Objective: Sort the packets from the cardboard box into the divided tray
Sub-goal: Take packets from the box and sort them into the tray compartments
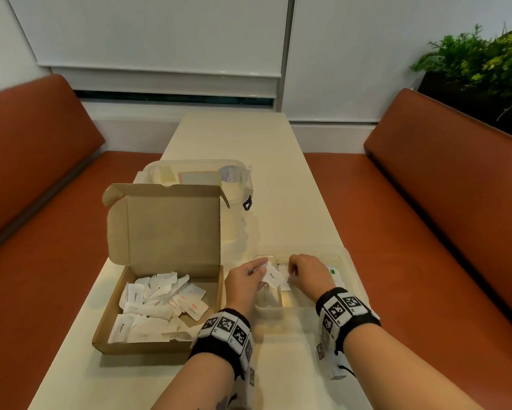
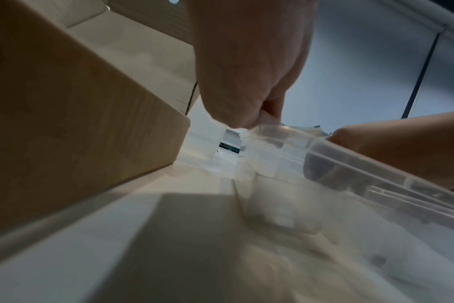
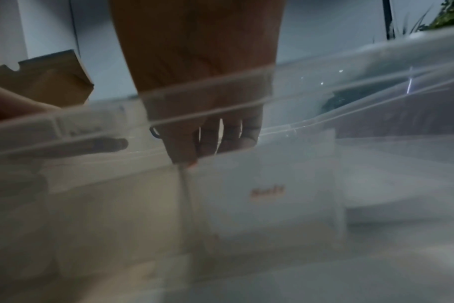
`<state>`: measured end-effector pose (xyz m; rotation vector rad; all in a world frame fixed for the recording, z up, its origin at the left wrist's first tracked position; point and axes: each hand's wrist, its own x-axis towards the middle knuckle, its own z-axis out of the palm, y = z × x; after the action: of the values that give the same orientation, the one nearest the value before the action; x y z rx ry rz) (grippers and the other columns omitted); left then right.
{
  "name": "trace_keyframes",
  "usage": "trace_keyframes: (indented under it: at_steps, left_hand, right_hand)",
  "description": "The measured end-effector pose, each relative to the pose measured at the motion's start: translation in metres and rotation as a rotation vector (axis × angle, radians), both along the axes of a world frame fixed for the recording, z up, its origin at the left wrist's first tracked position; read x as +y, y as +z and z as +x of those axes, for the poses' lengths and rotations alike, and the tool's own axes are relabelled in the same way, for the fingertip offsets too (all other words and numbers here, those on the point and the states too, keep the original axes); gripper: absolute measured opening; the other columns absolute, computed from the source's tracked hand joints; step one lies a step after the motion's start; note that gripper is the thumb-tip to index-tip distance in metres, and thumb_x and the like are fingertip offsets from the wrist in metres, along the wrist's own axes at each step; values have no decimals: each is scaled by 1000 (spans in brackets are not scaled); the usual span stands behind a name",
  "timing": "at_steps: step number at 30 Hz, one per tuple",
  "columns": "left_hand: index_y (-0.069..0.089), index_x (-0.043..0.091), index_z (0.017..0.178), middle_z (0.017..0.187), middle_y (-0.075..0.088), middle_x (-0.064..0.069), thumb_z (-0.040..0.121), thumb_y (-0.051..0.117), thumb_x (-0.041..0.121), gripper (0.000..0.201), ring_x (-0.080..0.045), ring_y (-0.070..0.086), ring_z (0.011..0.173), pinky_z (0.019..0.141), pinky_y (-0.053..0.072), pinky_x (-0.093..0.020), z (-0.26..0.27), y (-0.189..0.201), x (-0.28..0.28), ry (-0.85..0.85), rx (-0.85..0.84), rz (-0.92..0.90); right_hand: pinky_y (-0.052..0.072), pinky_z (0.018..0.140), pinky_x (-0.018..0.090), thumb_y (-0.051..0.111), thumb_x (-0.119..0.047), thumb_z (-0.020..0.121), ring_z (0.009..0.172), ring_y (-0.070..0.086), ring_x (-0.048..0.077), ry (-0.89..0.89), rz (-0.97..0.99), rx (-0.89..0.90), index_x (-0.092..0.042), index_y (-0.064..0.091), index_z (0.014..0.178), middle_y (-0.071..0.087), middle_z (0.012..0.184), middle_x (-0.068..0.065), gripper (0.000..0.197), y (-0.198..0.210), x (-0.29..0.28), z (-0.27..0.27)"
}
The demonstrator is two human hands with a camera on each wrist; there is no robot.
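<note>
My left hand (image 1: 244, 281) pinches a white packet with black print (image 1: 273, 276) between thumb and fingers, holding it over the left end of the clear divided tray (image 1: 353, 270). My right hand (image 1: 307, 272) is just beside it, fingers curled down into the tray; from the right wrist view the fingertips (image 3: 242, 141) touch the top edge of a white packet with red print (image 3: 267, 192) standing inside a compartment, though I cannot tell whether they grip it. Both wrists wear black bands with square markers (image 1: 342, 309). The tray sits on the pale table (image 1: 237, 134), to the right of the open cardboard box (image 1: 160, 347), whose lid stands upright. More white packets (image 1: 157, 306) lie heaped in the box. Behind the box stands a lidded clear plastic container (image 1: 237, 208). Brown bench seats (image 1: 426, 232) flank the table.
</note>
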<state>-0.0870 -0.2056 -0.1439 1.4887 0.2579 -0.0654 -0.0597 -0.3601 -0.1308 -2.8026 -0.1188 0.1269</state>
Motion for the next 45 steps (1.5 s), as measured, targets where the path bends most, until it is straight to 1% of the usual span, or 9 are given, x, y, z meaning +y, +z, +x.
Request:
trace_keyframes:
  at_steps: [5,7,10,17,21,27,32,41,45]
  left_hand:
    - [69,14,113,110,66,1,93,58,6,25,-9,62,99,68,52,-11,0,2,-1,28,-9,-33]
    - [68,12,114,111,66,-2,92,59,7,25,-12,62,100,71,52,-14,0,2,-2,38,-10,-56]
    - [68,9,115,113,67,-6,91,62,10,25,-16,63,102,73,53,-19,0,4,-3,57,-13,-75]
    - [64,7,120,112,66,-9,95,53,4,27,-19,64,103,68,54,-11,-1,2,-1,58,0,-97]
    - [65,9,119,109,64,-1,95,53,3,28,-14,63,100,68,53,-11,0,1,-1,50,-10,-50]
    - [65,10,120,108,62,2,95,53,3,28,-9,60,96,68,52,-10,0,0,0,34,-20,-7]
    - [65,11,120,108,61,1,95,52,3,29,-9,60,96,67,52,-8,0,2,0,23,-22,10]
    - [65,11,120,114,62,-2,95,53,3,29,-10,60,97,69,53,-9,0,3,1,7,-14,61]
    - [64,15,122,121,61,-7,97,50,6,30,-14,60,100,68,53,-11,0,6,0,5,-16,76]
  right_hand:
    - [46,55,21,60,-33,91,59,58,10,-160,542,60,-9,65,84,66,68,-3,25,17,8,-2]
    - [45,47,15,68,-28,85,53,57,7,-135,625,162,-11,64,84,64,65,-4,17,21,13,-4]
    - [47,50,12,74,-11,80,56,57,6,-118,678,200,-13,63,83,63,68,0,11,24,13,-5]
    - [44,68,22,71,-15,82,74,58,11,-168,258,78,-13,73,81,68,79,-1,3,22,-10,6]
    - [45,69,22,71,-16,81,75,58,11,-107,153,174,-13,76,86,72,89,2,7,13,-7,5]
    - [51,83,29,69,-14,83,96,59,20,-34,24,111,-15,75,88,69,96,5,8,3,0,6]
    - [44,72,28,71,-13,77,94,54,22,65,-81,57,-14,62,90,62,97,4,16,0,1,4]
    - [39,69,28,66,-16,80,95,52,24,107,-166,-9,-12,58,89,61,95,7,12,0,1,7]
    - [38,65,26,66,-21,83,82,51,20,23,15,-42,-15,56,86,59,85,3,13,5,0,6]
